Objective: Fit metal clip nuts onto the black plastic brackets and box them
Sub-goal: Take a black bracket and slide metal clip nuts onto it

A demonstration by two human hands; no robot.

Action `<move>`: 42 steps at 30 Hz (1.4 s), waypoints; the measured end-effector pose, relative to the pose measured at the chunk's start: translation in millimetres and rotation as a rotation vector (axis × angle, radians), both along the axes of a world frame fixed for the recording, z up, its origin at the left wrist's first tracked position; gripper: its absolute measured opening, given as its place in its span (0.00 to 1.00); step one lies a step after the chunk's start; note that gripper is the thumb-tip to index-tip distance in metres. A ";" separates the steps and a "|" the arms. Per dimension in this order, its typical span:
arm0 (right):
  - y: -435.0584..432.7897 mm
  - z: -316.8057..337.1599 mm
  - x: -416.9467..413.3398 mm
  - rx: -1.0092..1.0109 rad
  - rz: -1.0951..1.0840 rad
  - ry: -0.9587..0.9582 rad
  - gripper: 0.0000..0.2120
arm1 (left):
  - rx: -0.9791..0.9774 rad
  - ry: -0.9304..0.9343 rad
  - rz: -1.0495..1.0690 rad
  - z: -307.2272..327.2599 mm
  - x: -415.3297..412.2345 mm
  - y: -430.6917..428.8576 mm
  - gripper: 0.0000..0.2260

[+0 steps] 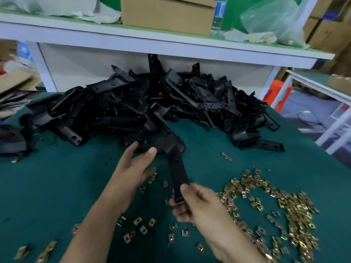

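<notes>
White shelf point(171, 44) above green-topped table point(47, 186).

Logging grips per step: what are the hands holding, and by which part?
The right hand pinches a bracket by its narrow near end. The left hand is open by the wide far end, holding nothing.

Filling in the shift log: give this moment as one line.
right hand: grips bracket near end | left hand: open by its wide end | clip nuts: loose on mat | bracket pile: behind
</notes>
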State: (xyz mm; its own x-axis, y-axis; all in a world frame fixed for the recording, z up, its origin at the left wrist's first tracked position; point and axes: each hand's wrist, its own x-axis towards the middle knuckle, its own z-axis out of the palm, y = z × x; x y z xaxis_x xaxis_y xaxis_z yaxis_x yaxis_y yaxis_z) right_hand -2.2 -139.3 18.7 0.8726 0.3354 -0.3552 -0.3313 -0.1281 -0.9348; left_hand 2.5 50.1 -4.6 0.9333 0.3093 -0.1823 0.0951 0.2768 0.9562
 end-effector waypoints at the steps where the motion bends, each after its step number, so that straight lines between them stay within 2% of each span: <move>1: -3.6 -0.2 -9.8 0.036 0.009 0.025 0.14 | -0.033 0.007 -0.058 3.8 -1.2 -7.4 0.42; 3: -8.8 0.4 -28.3 0.077 0.050 0.047 0.13 | -0.082 -0.016 -0.103 10.8 -3.5 -23.6 0.34; 5: -13.7 3.2 -45.0 0.092 0.110 0.060 0.13 | -0.115 -0.051 -0.052 18.9 -7.6 -39.3 0.20; 6: -17.1 5.3 -52.3 0.077 0.147 0.057 0.13 | -0.148 -0.074 -0.029 21.5 -10.7 -46.2 0.17; 9: -33.9 8.2 -67.6 -0.074 0.247 -0.021 0.18 | -0.167 -0.134 -0.018 23.8 -22.7 -56.6 0.16; 11: -55.8 1.0 -67.9 -0.236 0.140 -0.206 0.16 | -0.041 -0.112 -0.039 23.2 -34.0 -57.5 0.10; 13: -86.8 -8.7 -58.4 -0.534 -0.039 -0.485 0.13 | 0.068 -0.047 -0.109 22.6 -48.7 -58.6 0.15; 14: -102.1 -12.3 -53.4 -0.751 -0.048 -0.567 0.17 | 0.076 -0.026 -0.157 20.1 -56.0 -58.7 0.20; 16: -123.6 -21.6 -44.4 -1.060 0.016 -0.550 0.29 | 0.066 -0.031 -0.267 13.6 -70.9 -58.8 0.29; 17: -128.3 -25.4 -41.7 -1.118 0.037 -0.518 0.31 | 0.053 -0.046 -0.317 11.4 -77.9 -59.4 0.31; 19: -129.2 -29.3 -40.7 -1.099 0.009 -0.514 0.29 | -0.068 -0.086 -0.373 7.0 -89.9 -60.5 0.35; 21: -128.2 -30.4 -41.0 -1.034 -0.040 -0.552 0.24 | -0.276 -0.127 -0.404 5.4 -99.4 -64.1 0.36; 25: -131.1 -31.1 -39.0 -0.875 -0.078 -0.616 0.15 | -0.742 -0.125 -0.478 4.7 -112.8 -67.6 0.33; 28: -131.8 -31.1 -38.2 -0.770 -0.142 -0.639 0.09 | -0.939 -0.169 -0.483 4.5 -120.2 -70.9 0.25; 29: -131.6 -30.6 -37.9 -0.762 -0.163 -0.656 0.07 | -0.904 -0.169 -0.436 4.4 -121.0 -72.5 0.23; 32: -128.1 -30.0 -38.8 -0.766 -0.201 -0.696 0.05 | -0.576 -0.121 -0.234 9.4 -124.1 -76.5 0.26; 35: -126.3 -29.6 -38.1 -0.696 -0.265 -0.639 0.06 | -0.475 -0.202 -0.125 14.1 -126.7 -78.2 0.23; 39: -126.5 -28.9 -36.0 -0.598 -0.301 -0.579 0.06 | -0.316 -0.332 0.012 19.4 -132.0 -83.6 0.07; 40: -126.6 -28.0 -36.4 -0.571 -0.315 -0.578 0.06 | -0.310 -0.338 0.030 22.1 -133.7 -84.5 0.08; 42: -126.8 -27.1 -37.5 -0.531 -0.342 -0.591 0.05 | -0.295 -0.325 0.077 25.0 -137.5 -86.0 0.19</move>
State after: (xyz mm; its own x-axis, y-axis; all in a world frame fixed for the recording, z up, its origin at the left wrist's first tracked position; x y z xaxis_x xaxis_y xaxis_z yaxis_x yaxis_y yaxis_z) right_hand -39.7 -266.1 -8.3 0.9862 -0.0611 0.1539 0.0905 -0.5789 -0.8104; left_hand -135.0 -35.9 20.4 0.9332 0.3585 0.0259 -0.2287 0.5366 0.8122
